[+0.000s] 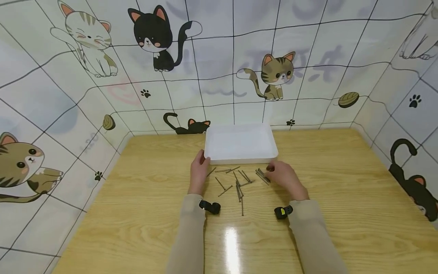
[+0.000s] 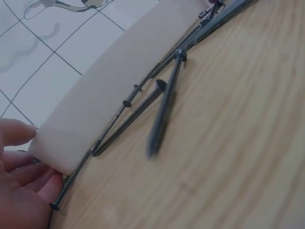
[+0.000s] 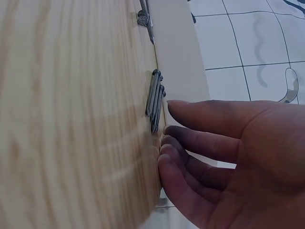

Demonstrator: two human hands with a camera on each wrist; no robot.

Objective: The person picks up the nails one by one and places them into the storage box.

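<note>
A shallow white tray (image 1: 241, 142) sits toward the back of the wooden table. My left hand (image 1: 199, 171) holds its front left corner, with the thumb (image 2: 16, 132) at the wall and the other fingers curled beside the corner. Several dark metal nails (image 1: 238, 190) lie scattered on the wood in front of the tray. At the right, a small bundle of nails (image 3: 155, 101) lies side by side. Next to this bundle is my right hand (image 1: 284, 177), its fingers loosely bent and nothing seen between thumb and fingertips.
The wooden table (image 1: 154, 228) reaches to a back wall (image 1: 219, 91) and side walls covered with a grid and cartoon cats. One nail (image 2: 69, 186) lies right by the left fingers. A black wrist camera (image 1: 210, 206) is strapped to the left wrist, another (image 1: 283, 212) to the right.
</note>
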